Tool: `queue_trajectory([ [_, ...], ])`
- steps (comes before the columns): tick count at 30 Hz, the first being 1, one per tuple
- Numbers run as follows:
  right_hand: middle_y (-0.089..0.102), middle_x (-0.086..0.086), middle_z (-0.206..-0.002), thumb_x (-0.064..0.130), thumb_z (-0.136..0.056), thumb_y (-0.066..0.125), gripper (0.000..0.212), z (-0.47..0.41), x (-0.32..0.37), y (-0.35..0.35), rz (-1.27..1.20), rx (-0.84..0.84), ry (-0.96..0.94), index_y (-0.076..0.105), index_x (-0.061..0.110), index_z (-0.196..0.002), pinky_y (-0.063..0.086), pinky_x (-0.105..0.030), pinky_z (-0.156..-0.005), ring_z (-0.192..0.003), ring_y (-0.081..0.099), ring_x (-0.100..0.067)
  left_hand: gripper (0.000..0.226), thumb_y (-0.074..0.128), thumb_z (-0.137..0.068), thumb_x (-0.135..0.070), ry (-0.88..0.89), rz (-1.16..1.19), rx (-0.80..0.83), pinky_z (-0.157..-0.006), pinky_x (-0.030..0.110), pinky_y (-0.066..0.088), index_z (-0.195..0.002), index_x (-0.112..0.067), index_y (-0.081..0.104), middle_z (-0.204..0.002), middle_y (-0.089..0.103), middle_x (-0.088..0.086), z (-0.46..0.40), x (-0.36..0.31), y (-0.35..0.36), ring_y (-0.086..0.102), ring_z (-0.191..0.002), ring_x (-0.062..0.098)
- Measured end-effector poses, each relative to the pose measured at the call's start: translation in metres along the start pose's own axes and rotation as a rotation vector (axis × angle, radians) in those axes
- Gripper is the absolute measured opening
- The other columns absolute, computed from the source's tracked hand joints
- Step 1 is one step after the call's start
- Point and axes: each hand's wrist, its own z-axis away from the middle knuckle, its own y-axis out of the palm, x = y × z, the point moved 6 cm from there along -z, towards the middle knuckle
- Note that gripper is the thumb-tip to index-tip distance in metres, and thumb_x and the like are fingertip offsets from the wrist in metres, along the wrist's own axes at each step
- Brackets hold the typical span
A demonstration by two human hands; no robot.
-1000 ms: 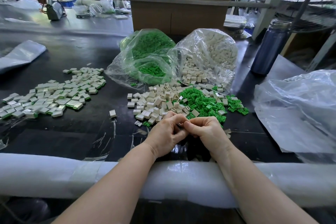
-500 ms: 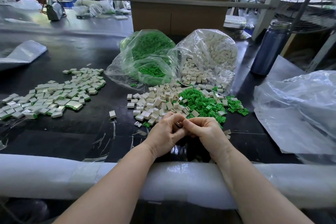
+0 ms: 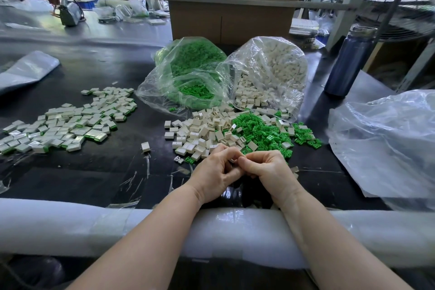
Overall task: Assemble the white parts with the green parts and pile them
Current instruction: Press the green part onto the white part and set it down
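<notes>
Nowhere was any writing legible. Both hands, left hand [image 3: 215, 173] and right hand [image 3: 266, 169], pinched a small white plastic part [image 3: 233, 160] together above the glossy black worktable [image 3: 98, 172], near loose white rectangular housings [image 3: 200, 132] and green plastic clips [image 3: 261, 130]; cardboard boxes [image 3: 233, 19] stood behind.

Two clear plastic bags of parts: one bag of green plastic pieces [image 3: 188, 70], one bag of white plastic housings [image 3: 270, 73]. One loose heap of white rectangular housings [image 3: 200, 132] and one loose heap of green clips [image 3: 259, 129], each too many to count. One spread of assembled white-and-green units [image 3: 70, 120], also uncountable. One lone white housing [image 3: 145, 146] apart. One dark blue metal bottle [image 3: 348, 61]. Two bare hands: left hand [image 3: 215, 172], right hand [image 3: 270, 169].
</notes>
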Motion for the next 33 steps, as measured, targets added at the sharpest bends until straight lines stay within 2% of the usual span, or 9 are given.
queue_trajectory([
  [9, 0.064, -0.012, -0.061, 0.005, -0.083, 0.066, 0.012, 0.0002, 0.0005, -0.0002, -0.002, -0.009, 0.010, 0.073, 0.004, -0.073, 0.050, -0.022, -0.051, -0.056, 0.059, -0.018, 0.014, 0.063, -0.085, -0.017, -0.002, 0.000, 0.010, -0.086, 0.041, 0.046, -0.086, -0.029, 0.056, -0.099, 0.050, 0.005, 0.0000, 0.0003, 0.0008, 0.053, -0.087, 0.024],
  [11, 0.064, -0.016, -0.064, 0.007, -0.083, 0.066, 0.012, 0.0001, 0.0008, 0.0000, 0.001, -0.013, 0.004, 0.073, 0.004, -0.074, 0.051, -0.028, -0.057, -0.060, 0.059, -0.024, 0.009, 0.063, -0.086, -0.017, -0.002, 0.000, 0.008, -0.086, 0.041, 0.046, -0.089, -0.025, 0.059, -0.099, 0.051, 0.006, 0.0001, 0.0002, 0.0003, 0.053, -0.088, 0.024],
  [14, 0.063, -0.021, -0.070, 0.011, -0.083, 0.067, 0.012, 0.0003, 0.0017, 0.0014, 0.006, -0.007, -0.013, 0.074, 0.008, -0.074, 0.048, -0.036, -0.066, -0.067, 0.057, -0.028, 0.013, 0.062, -0.086, -0.016, -0.004, 0.021, -0.009, -0.087, 0.041, 0.045, -0.087, -0.027, 0.056, -0.100, 0.052, 0.006, -0.0004, 0.0005, -0.0013, 0.053, -0.090, 0.023],
  [17, 0.064, -0.019, -0.069, 0.009, -0.083, 0.066, 0.015, 0.0006, 0.0023, 0.0020, -0.006, 0.002, -0.007, 0.075, 0.011, -0.071, 0.049, -0.034, -0.065, -0.067, 0.058, -0.027, 0.010, 0.062, -0.086, -0.016, -0.004, 0.015, 0.003, -0.087, 0.040, 0.046, -0.088, -0.025, 0.058, -0.100, 0.051, 0.005, -0.0004, 0.0008, -0.0004, 0.053, -0.090, 0.023],
  [22, 0.066, -0.017, -0.067, 0.004, -0.082, 0.066, 0.017, 0.0021, 0.0027, 0.0012, -0.024, 0.006, 0.020, 0.075, 0.010, -0.069, 0.052, -0.031, -0.061, -0.063, 0.061, -0.026, 0.027, 0.063, -0.086, -0.018, 0.003, 0.010, 0.014, -0.083, 0.043, 0.048, -0.080, -0.041, 0.050, -0.099, 0.050, 0.003, -0.0001, 0.0003, 0.0005, 0.053, -0.083, 0.022],
  [26, 0.064, -0.009, -0.057, 0.000, -0.082, 0.065, 0.018, 0.0026, 0.0035, 0.0015, -0.044, -0.005, 0.023, 0.073, 0.007, -0.067, 0.050, -0.022, -0.049, -0.052, 0.059, -0.016, 0.024, 0.063, -0.085, -0.018, 0.003, 0.006, 0.013, -0.083, 0.041, 0.048, -0.082, -0.039, 0.052, -0.099, 0.051, 0.003, -0.0005, 0.0003, 0.0011, 0.053, -0.082, 0.020],
  [33, 0.065, -0.012, -0.060, 0.002, -0.081, 0.066, 0.021, 0.0015, 0.0025, 0.0011, -0.033, -0.012, 0.017, 0.074, 0.010, -0.063, 0.051, -0.023, -0.052, -0.055, 0.060, -0.018, 0.016, 0.063, -0.085, -0.019, -0.009, 0.002, 0.030, -0.085, 0.042, 0.048, -0.086, -0.032, 0.055, -0.101, 0.051, 0.005, -0.0004, 0.0010, 0.0016, 0.054, -0.085, 0.022],
])
